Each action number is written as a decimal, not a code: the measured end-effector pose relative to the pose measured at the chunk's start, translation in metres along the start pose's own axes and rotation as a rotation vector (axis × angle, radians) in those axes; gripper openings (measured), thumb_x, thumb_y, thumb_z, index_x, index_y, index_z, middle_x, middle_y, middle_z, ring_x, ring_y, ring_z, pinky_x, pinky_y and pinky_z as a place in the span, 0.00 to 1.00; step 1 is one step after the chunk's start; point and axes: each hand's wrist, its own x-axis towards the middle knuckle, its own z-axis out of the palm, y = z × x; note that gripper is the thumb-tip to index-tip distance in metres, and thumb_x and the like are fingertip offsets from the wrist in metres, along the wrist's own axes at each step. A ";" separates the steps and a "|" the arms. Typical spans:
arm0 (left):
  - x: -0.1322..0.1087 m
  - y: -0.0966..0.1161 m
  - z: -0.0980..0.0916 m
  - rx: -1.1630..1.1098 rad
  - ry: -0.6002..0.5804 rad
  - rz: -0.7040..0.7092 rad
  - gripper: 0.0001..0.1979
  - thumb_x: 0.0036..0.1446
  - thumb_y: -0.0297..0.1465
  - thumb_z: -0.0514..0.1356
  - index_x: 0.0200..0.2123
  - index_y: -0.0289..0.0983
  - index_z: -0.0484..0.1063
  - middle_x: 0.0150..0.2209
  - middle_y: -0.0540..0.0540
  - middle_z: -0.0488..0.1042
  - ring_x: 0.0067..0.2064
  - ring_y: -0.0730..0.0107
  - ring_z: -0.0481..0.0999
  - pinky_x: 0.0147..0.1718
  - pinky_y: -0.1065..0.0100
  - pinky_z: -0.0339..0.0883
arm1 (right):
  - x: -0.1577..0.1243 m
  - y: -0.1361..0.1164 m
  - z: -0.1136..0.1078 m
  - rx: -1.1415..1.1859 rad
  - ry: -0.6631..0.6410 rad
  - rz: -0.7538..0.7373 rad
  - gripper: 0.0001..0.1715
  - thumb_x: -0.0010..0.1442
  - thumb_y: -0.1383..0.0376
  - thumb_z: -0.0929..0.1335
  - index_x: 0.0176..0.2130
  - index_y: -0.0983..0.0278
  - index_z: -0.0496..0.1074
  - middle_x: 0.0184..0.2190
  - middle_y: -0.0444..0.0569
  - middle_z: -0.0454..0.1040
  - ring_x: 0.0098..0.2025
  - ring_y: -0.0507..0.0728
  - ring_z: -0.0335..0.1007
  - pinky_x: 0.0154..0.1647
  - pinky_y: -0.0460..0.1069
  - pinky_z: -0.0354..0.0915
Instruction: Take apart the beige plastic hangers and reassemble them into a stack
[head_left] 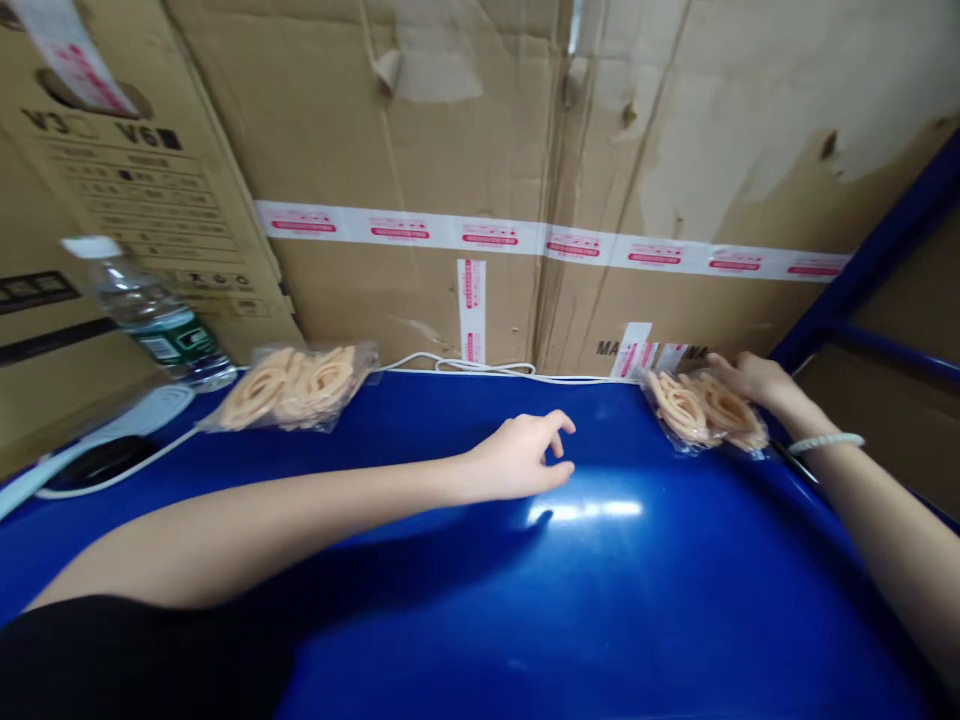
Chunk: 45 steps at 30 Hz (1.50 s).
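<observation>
My left hand (525, 455) hovers over the middle of the blue tabletop (600, 620), its fingers loosely bent and apart, with nothing in them. At the back right, my right hand (750, 380) grips the far edge of a clear plastic bag (705, 410) of beige, ring-shaped pieces. Some of its fingers are hidden behind the bag. A pale bracelet (825, 442) circles the right wrist. A second, similar bag of beige rings (296, 388) lies at the back left, apart from both hands.
Cardboard (420, 300) with printed tape walls off the back. A water bottle (176, 330) leans at the left, near a pale blue, flat-headed implement (142, 410) and a black oval object (105, 462). A white cable (487, 368) runs along the back. Blue frame bars (885, 235) stand at right.
</observation>
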 end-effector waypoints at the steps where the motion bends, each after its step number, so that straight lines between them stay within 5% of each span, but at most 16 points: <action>1: -0.020 -0.003 -0.010 0.019 0.025 0.023 0.21 0.57 0.33 0.63 0.55 0.38 0.69 0.41 0.48 0.80 0.32 0.68 0.79 0.34 0.67 0.72 | -0.008 -0.009 -0.007 0.004 0.033 0.018 0.25 0.68 0.53 0.64 0.35 0.71 0.77 0.30 0.73 0.77 0.34 0.75 0.77 0.30 0.60 0.66; 5: -0.078 -0.024 -0.056 0.139 0.214 0.091 0.19 0.59 0.31 0.60 0.54 0.38 0.69 0.40 0.47 0.79 0.36 0.68 0.78 0.36 0.67 0.72 | -0.052 -0.069 -0.033 0.177 0.330 0.044 0.17 0.68 0.56 0.60 0.43 0.62 0.73 0.42 0.64 0.78 0.47 0.73 0.75 0.43 0.62 0.67; 8: -0.102 -0.047 -0.101 0.251 0.378 0.128 0.15 0.61 0.32 0.58 0.52 0.37 0.70 0.39 0.47 0.79 0.38 0.67 0.79 0.40 0.65 0.72 | -0.084 -0.139 -0.036 0.492 0.412 -0.067 0.11 0.62 0.58 0.63 0.33 0.59 0.70 0.33 0.57 0.76 0.39 0.68 0.73 0.42 0.60 0.66; 11: -0.116 -0.079 -0.148 0.408 0.492 0.055 0.15 0.62 0.34 0.57 0.51 0.37 0.69 0.41 0.44 0.79 0.43 0.61 0.79 0.46 0.61 0.71 | -0.108 -0.219 -0.025 0.676 0.114 -0.162 0.11 0.60 0.57 0.64 0.32 0.60 0.72 0.25 0.48 0.73 0.26 0.59 0.69 0.28 0.52 0.66; 12: -0.119 -0.092 -0.163 0.453 0.516 -0.010 0.17 0.62 0.35 0.58 0.53 0.37 0.69 0.44 0.43 0.79 0.46 0.58 0.79 0.49 0.58 0.70 | -0.114 -0.247 -0.019 0.837 -0.096 -0.140 0.10 0.60 0.58 0.65 0.34 0.61 0.72 0.24 0.47 0.72 0.24 0.56 0.66 0.24 0.50 0.64; 16: -0.134 -0.150 -0.214 0.583 0.565 -0.283 0.25 0.59 0.42 0.59 0.55 0.33 0.68 0.50 0.37 0.76 0.55 0.48 0.74 0.57 0.55 0.65 | -0.130 -0.353 -0.001 1.255 -0.691 -0.033 0.04 0.60 0.64 0.68 0.37 0.62 0.72 0.28 0.49 0.75 0.27 0.54 0.71 0.23 0.45 0.67; 19: -0.148 -0.187 -0.244 0.643 0.459 -0.584 0.34 0.55 0.49 0.61 0.56 0.29 0.68 0.55 0.30 0.73 0.60 0.39 0.69 0.60 0.54 0.62 | -0.132 -0.419 0.009 1.425 -0.901 0.056 0.03 0.61 0.66 0.71 0.36 0.63 0.72 0.32 0.52 0.78 0.31 0.56 0.75 0.29 0.48 0.74; 23: -0.162 -0.206 -0.271 0.550 0.327 -0.897 0.45 0.46 0.59 0.65 0.54 0.27 0.70 0.48 0.27 0.77 0.54 0.34 0.75 0.49 0.56 0.70 | -0.130 -0.480 0.022 1.484 -0.965 0.082 0.07 0.61 0.66 0.73 0.35 0.64 0.71 0.32 0.51 0.77 0.30 0.55 0.76 0.32 0.50 0.77; 27: -0.166 -0.198 -0.277 0.202 0.237 -1.022 0.37 0.41 0.55 0.72 0.41 0.29 0.75 0.33 0.32 0.79 0.39 0.42 0.82 0.33 0.61 0.73 | -0.134 -0.510 0.028 1.499 -0.999 0.087 0.09 0.65 0.66 0.72 0.33 0.65 0.70 0.26 0.46 0.73 0.25 0.52 0.73 0.29 0.49 0.76; 33: -0.172 -0.190 -0.261 -0.166 0.409 -1.059 0.26 0.33 0.43 0.79 0.30 0.33 0.76 0.34 0.36 0.80 0.38 0.52 0.80 0.31 0.64 0.73 | -0.135 -0.519 0.022 1.414 -1.055 0.093 0.15 0.59 0.65 0.78 0.34 0.66 0.70 0.22 0.41 0.69 0.23 0.49 0.68 0.28 0.45 0.74; 40: -0.175 -0.188 -0.234 -0.128 0.632 -1.025 0.22 0.37 0.42 0.77 0.30 0.34 0.75 0.32 0.41 0.79 0.38 0.58 0.78 0.34 0.66 0.67 | -0.137 -0.527 0.013 1.310 -1.073 0.097 0.09 0.69 0.63 0.71 0.44 0.67 0.73 0.34 0.45 0.74 0.29 0.49 0.71 0.28 0.45 0.72; 45: -0.174 -0.179 -0.220 -0.014 0.728 -1.002 0.18 0.41 0.41 0.74 0.25 0.34 0.73 0.25 0.41 0.76 0.36 0.52 0.78 0.35 0.63 0.67 | -0.141 -0.535 0.010 1.290 -1.048 0.092 0.14 0.70 0.61 0.69 0.52 0.65 0.72 0.47 0.51 0.75 0.40 0.55 0.75 0.38 0.51 0.75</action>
